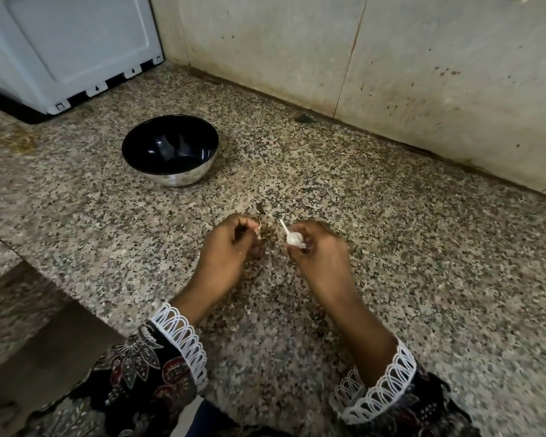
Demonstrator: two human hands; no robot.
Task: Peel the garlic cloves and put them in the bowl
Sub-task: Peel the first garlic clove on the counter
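Note:
My right hand (320,247) grips a white garlic clove (295,238) with a thin stalk of skin sticking up from it. My left hand (234,247), fingers curled, pinches a small pale scrap of garlic skin (259,230) just left of the clove. Both hands hover low over the speckled granite counter (391,263). A black bowl (170,149) with a shiny metal outside stands upright behind and to the left of my hands. Its inside looks dark, and I cannot tell whether cloves lie in it.
A white appliance (70,45) stands at the back left on the counter. A stained tiled wall (391,58) runs along the back. A small dark bit (303,118) lies near the wall. The counter's edge drops off at the lower left (44,298).

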